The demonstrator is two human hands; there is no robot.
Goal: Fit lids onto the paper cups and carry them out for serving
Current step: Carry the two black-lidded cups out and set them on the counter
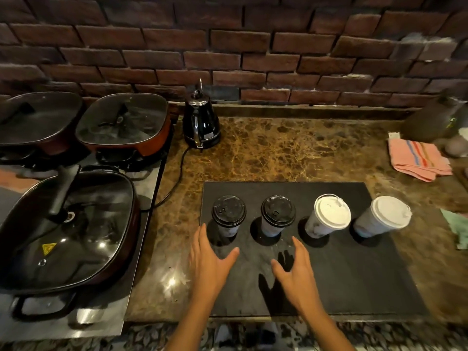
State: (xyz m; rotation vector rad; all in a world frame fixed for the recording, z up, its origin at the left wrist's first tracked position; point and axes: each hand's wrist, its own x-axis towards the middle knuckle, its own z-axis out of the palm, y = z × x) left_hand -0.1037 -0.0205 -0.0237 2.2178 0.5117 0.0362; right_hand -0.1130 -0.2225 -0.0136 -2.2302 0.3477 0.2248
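Head view: lid [228, 210] embossing perhaps "5"; pan lid [68, 231] warning triangle.

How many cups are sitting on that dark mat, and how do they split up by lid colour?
Cups with black lids: 2, the far-left cup and its neighbour.
Cups with white lids: 2, one right of centre and one at the far right.
Total: 4 cups, all lidded, on the dark mat.
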